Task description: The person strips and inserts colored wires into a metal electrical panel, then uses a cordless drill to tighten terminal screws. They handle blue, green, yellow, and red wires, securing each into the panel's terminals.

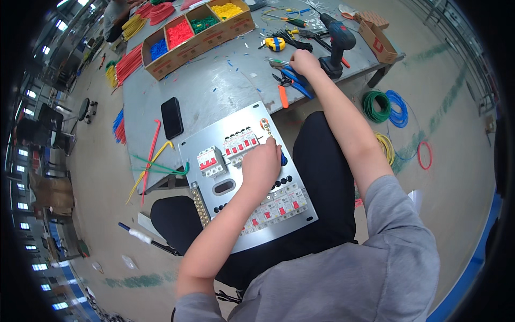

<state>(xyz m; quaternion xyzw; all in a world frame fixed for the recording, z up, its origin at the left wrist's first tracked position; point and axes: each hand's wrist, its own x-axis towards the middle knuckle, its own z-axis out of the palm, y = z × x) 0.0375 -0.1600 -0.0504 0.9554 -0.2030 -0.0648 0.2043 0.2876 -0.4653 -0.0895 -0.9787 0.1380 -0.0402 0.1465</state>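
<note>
A metal mounting panel [244, 177] lies tilted across my lap, its far edge against the table. It carries a row of small circuit breakers [240, 146], a larger breaker [211, 162], another breaker row [282, 209] near me and a brass terminal strip [199, 205]. My left hand [262, 165] is closed over the panel's right part, fingertips pinched beside a brass terminal [265, 126]; what they hold is hidden. On the table, my right hand [306, 63] is closed among the tools, beside a cordless drill [337, 45] and blue-handled pliers [296, 81]. Its grip is hidden too.
A divided cardboard box [201, 40] of coloured small parts stands on the grey table [214, 86]. A phone [172, 118], loose coloured wires [153, 155], a yellow tape measure [275, 44] and an orange-handled tool [283, 96] lie there. Wire coils [376, 105] rest on the floor at right.
</note>
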